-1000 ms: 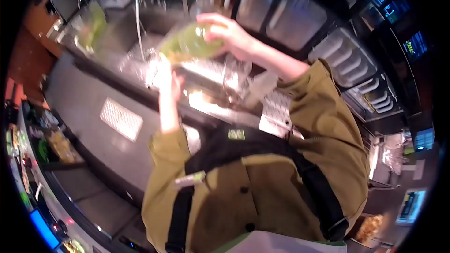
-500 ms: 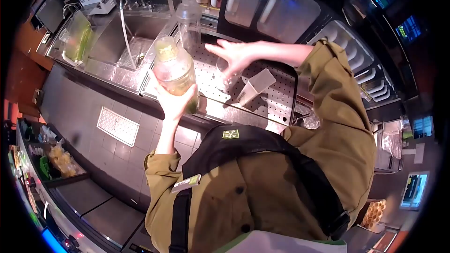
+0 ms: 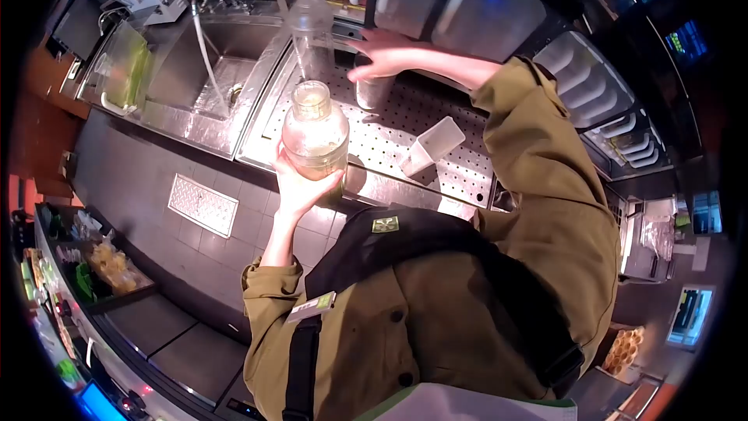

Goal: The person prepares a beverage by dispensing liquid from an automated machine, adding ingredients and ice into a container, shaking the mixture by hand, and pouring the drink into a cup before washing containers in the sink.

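My left hand (image 3: 300, 187) is wrapped round the lower part of a clear shaker (image 3: 315, 140) with a domed top and a narrow capped neck. Greenish contents show low in the shaker, which is above the counter's front edge. Over the perforated drain tray (image 3: 327, 113), my right hand (image 3: 386, 54) is at the upper part of a clear cup (image 3: 372, 95), thumb and fingers reaching round it. The hand hides the cup's rim. A second clear shaker (image 3: 310, 27) stands upright left of that hand. To the right, a translucent square container (image 3: 435, 144) lies on its side.
A steel sink (image 3: 187, 82) with a hose tap (image 3: 204, 27) is at the left, beside a clear jug (image 3: 128, 74) with green in it. Translucent bins (image 3: 487, 12) with white handles line the back. The counter's front edge runs below my hands.
My right hand has moved back toward the bins, and the clear cup has shifted with it. The shaker in my left hand has come slightly right and down.
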`<state>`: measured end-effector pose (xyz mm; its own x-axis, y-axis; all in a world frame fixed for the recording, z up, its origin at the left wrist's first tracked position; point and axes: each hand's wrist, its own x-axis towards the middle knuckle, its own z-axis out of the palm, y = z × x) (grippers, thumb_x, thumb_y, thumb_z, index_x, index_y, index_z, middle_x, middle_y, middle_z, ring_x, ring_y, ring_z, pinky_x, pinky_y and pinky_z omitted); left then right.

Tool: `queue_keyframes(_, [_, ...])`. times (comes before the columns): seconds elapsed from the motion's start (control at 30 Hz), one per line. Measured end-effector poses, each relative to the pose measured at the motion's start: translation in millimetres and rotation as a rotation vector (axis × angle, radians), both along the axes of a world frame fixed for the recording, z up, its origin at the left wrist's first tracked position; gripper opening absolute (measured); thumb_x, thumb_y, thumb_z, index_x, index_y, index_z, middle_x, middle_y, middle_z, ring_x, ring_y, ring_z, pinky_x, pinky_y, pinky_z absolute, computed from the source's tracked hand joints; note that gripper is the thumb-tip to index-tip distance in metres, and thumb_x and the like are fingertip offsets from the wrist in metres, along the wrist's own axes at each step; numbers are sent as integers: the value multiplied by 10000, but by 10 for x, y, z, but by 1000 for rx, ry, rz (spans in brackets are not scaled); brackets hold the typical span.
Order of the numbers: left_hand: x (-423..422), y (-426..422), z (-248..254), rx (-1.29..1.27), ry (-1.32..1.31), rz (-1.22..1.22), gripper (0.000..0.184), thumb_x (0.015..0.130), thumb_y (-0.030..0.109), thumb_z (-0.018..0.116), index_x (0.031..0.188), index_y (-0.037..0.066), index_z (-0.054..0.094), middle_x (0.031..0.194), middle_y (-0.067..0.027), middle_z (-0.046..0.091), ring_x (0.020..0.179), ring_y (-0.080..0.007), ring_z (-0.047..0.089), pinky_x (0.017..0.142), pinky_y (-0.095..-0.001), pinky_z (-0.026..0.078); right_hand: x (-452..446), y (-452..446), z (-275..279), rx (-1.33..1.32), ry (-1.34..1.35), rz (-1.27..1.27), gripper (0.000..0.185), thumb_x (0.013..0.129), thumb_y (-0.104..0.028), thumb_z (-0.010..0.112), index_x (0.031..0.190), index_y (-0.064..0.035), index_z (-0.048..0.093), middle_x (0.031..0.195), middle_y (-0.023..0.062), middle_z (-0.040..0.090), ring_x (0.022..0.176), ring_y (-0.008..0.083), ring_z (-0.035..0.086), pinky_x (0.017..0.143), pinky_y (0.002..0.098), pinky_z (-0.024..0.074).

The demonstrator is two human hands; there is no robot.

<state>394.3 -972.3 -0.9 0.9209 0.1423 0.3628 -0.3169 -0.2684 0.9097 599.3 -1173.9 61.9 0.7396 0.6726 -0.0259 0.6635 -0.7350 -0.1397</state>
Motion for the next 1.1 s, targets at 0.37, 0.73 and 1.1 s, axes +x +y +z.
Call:
queue_keyframes(0.37, [125, -53, 164, 114, -67, -142, 1081, 508, 208, 826, 1292, 57, 96, 1239, -190, 264, 1130, -298, 374, 938, -424, 362, -1214, -985, 159, -86, 164, 303, 718, 644, -276, 670, 1239, -29, 352, 1071, 173, 534, 1092, 299, 455, 976, 437, 291])
queue_keyframes(0.73, [42, -153, 191, 133, 24, -187, 1084, 511, 214, 828, 1297, 51, 100, 1236, -218, 284, 1125, -301, 395, 932, -420, 374, -997, -504, 243, -153, 203, -237, 883, 757, -633, 439, 1263, 79, 309, 900, 266, 585, 868, 346, 590, 908, 473, 365])
queue_keyframes(1.1, [59, -281, 430, 289, -144, -477, 1125, 501, 284, 841, 1320, 33, 111, 1265, -229, 307, 1171, -331, 370, 970, -450, 324, -1344, -548, 978, 424, -59, 335, 557, 750, -536, 555, 932, -11, 505, 705, 134, 566, 594, 313, 567, 502, 390, 437])
